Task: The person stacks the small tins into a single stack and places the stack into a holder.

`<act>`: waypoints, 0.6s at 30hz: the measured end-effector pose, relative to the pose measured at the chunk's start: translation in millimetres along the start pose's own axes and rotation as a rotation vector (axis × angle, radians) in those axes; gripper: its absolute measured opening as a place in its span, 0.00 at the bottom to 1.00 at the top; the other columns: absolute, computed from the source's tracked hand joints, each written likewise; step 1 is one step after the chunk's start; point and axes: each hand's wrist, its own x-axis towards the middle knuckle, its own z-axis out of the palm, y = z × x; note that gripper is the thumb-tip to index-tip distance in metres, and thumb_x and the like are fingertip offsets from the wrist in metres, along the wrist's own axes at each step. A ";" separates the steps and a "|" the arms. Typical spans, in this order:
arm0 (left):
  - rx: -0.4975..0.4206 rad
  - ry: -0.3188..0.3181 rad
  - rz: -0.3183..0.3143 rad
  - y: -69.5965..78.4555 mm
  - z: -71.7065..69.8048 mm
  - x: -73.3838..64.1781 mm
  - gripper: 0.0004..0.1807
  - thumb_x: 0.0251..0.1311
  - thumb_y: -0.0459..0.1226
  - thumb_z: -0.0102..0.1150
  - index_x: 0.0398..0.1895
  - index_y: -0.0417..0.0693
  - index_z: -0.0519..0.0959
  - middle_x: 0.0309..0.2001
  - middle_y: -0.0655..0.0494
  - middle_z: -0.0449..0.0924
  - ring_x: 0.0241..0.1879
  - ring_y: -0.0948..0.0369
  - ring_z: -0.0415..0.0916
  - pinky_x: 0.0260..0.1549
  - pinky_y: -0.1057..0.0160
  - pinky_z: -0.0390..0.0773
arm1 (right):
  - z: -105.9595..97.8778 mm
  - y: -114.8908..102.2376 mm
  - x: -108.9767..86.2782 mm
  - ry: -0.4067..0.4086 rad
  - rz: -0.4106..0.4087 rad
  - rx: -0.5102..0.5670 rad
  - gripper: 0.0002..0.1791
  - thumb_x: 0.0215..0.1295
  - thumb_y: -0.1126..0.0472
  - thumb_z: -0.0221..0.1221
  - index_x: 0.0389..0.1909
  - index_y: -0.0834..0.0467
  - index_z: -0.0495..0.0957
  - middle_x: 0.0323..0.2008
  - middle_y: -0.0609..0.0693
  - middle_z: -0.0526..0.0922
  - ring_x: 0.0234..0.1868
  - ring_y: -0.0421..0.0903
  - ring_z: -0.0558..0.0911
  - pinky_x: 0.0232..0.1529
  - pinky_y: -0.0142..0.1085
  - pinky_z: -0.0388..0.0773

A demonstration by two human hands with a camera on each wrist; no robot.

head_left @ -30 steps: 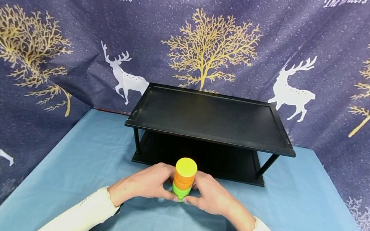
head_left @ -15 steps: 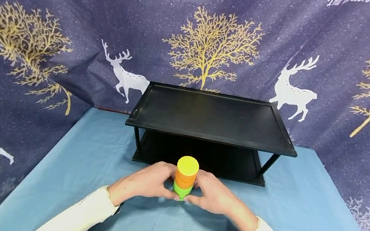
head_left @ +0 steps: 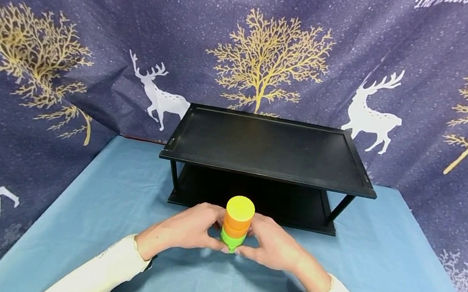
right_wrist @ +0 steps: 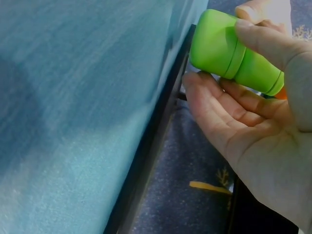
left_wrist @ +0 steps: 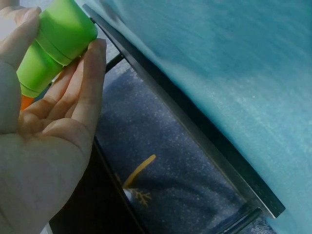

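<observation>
Both hands hold one stack of cups (head_left: 236, 224) from its two sides, in the middle of the head view. Its top is yellow, with orange below it and green at the bottom. The left hand (head_left: 197, 227) grips the left side, thumb at the front and fingers behind. On the right side the right hand (head_left: 272, 243) mirrors that grip. Each wrist view shows the green cups (left_wrist: 68, 29) between thumb and fingers, their smooth base (right_wrist: 209, 39) appearing off the cloth. Much of the orange part is hidden in the wrist views.
A two-tier black shelf (head_left: 269, 148) stands just behind the hands on a blue cloth-covered table (head_left: 124, 186). Behind it hangs a dark blue curtain (head_left: 234, 0) printed with trees and deer. The white sleeves (head_left: 102, 271) reach in from the front.
The stack has risen slightly and shifted a little to the right, with both hands still around it. The head view has also shifted by a tiny amount.
</observation>
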 end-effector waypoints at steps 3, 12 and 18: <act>-0.007 0.003 0.004 1.0 0.4 0.7 0.30 0.55 0.49 0.83 0.60 0.60 0.81 0.51 0.72 0.83 0.46 0.73 0.81 0.52 0.67 0.84 | -1.8 -1.3 -1.1 0.002 -0.013 -0.003 0.28 0.65 0.56 0.76 0.64 0.47 0.77 0.56 0.40 0.83 0.53 0.38 0.82 0.56 0.42 0.85; -0.019 -0.001 0.006 4.6 -2.6 1.8 0.29 0.54 0.49 0.83 0.59 0.60 0.82 0.51 0.72 0.84 0.46 0.74 0.81 0.52 0.70 0.83 | -6.7 -5.2 -2.2 0.005 -0.030 0.001 0.27 0.64 0.58 0.76 0.62 0.47 0.78 0.55 0.38 0.84 0.51 0.38 0.82 0.54 0.41 0.86; -0.008 -0.002 0.011 8.5 -6.4 3.3 0.29 0.54 0.48 0.83 0.59 0.59 0.82 0.50 0.71 0.84 0.46 0.74 0.81 0.52 0.69 0.83 | -8.7 -5.7 -1.8 0.001 0.009 -0.005 0.28 0.63 0.56 0.77 0.62 0.46 0.78 0.55 0.36 0.83 0.51 0.36 0.82 0.55 0.44 0.86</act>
